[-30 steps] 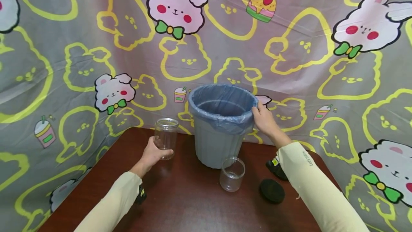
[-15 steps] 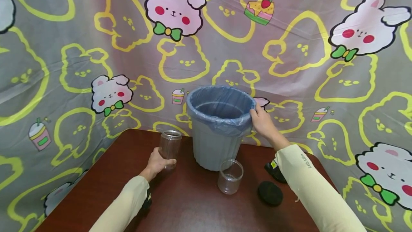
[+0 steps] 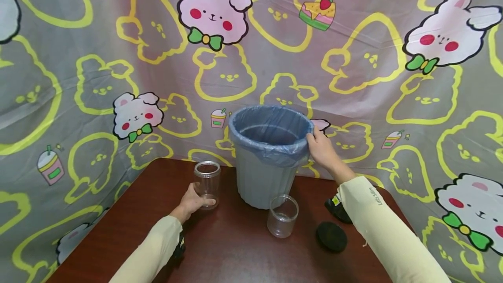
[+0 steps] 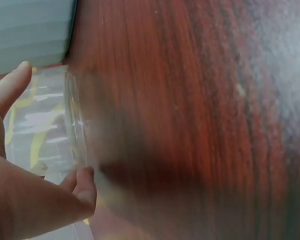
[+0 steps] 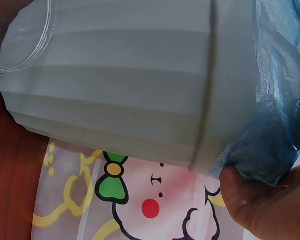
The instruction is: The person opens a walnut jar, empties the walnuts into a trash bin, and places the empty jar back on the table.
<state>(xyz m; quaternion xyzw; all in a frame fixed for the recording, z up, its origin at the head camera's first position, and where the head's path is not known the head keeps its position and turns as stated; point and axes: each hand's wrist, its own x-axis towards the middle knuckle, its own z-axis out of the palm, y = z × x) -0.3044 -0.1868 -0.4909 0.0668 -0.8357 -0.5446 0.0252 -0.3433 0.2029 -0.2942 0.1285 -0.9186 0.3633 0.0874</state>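
Note:
A tall clear plastic jar (image 3: pixel 207 182) without a lid stands upright left of the bin, at the tabletop. My left hand (image 3: pixel 192 202) holds it low down, thumb in front and fingers around the side; in the left wrist view the jar (image 4: pixel 45 120) shows between thumb and fingers. A grey trash bin (image 3: pixel 265 182) stands at the back middle, its rim covered by a blue plastic liner (image 3: pixel 280 152). My right hand (image 3: pixel 323 145) grips the right side of that rim over the liner. In the right wrist view the liner (image 5: pixel 282 100) bunches beside the thumb.
A shorter clear jar (image 3: pixel 282 217) without a lid stands before the bin. A round black lid (image 3: pixel 331 236) lies to its right on the brown table (image 3: pixel 243 257). A black strapped object (image 3: pixel 337 208) is partly behind the right sleeve. A patterned curtain (image 3: pixel 165 69) hangs behind.
My left hand has lowered the tall jar toward the tabletop and slightly right, and the jar now stands straighter. The right hand has kept its grip on the bin's rim.

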